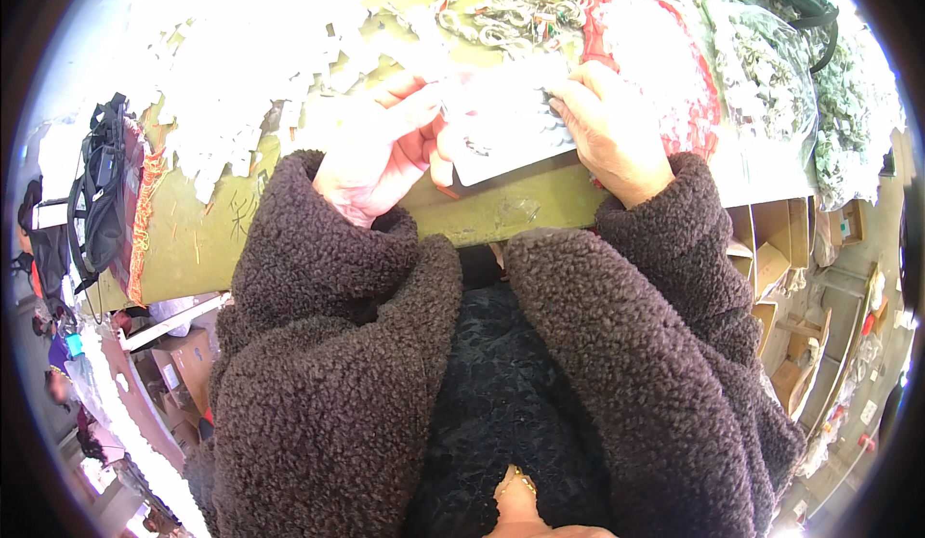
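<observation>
Over the near edge of the table I hold a white flat card (515, 156), tilted and washed out by glare. A row of small grey marks or pieces shows on its face, too blurred to name. My right hand (617, 133) grips the card's right side, thumb on top. At its left side is my left hand (383, 157), palm partly turned up, thumb and fingers closed together at the card's edge. Whether a small piece is also pinched there is lost in the glare.
Several looped cords (501, 27) lie beyond the card on the green table (198, 249). White scraps (217, 104) spread at left, near black straps (99, 186). A red mesh bag (694, 85) and clear bags (766, 76) lie at right. Cardboard boxes (183, 369) sit below.
</observation>
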{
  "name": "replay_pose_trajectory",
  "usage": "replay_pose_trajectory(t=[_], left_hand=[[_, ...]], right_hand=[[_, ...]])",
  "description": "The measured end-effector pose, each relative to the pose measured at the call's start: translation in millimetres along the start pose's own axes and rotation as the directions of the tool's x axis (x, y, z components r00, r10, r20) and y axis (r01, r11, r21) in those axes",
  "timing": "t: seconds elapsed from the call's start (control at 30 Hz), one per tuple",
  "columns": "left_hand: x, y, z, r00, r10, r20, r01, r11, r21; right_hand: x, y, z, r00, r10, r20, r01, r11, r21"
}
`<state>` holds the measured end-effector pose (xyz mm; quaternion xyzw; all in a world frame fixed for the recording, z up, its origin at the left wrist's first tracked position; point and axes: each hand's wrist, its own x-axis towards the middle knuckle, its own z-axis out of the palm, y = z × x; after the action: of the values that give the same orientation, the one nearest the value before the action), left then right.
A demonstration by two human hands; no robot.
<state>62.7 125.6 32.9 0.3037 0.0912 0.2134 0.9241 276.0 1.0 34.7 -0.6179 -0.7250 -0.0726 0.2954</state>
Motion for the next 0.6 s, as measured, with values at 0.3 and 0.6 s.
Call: replay_pose_trajectory(t=[0.3, 0.6], left_hand=[[0, 0, 0, 0.999, -0.013, -0.040, 0.014, 0.999, 0.030], [0, 0, -1, 0.998, -0.005, -0.065, 0.008, 0.998, 0.059]], right_hand=[[-1, -3, -10, 0.966, 0.174, 0.189, -0.176, 0.984, -0.005], [2, -7, -13, 0.964, 0.076, 0.256, -0.077, 0.997, -0.008]])
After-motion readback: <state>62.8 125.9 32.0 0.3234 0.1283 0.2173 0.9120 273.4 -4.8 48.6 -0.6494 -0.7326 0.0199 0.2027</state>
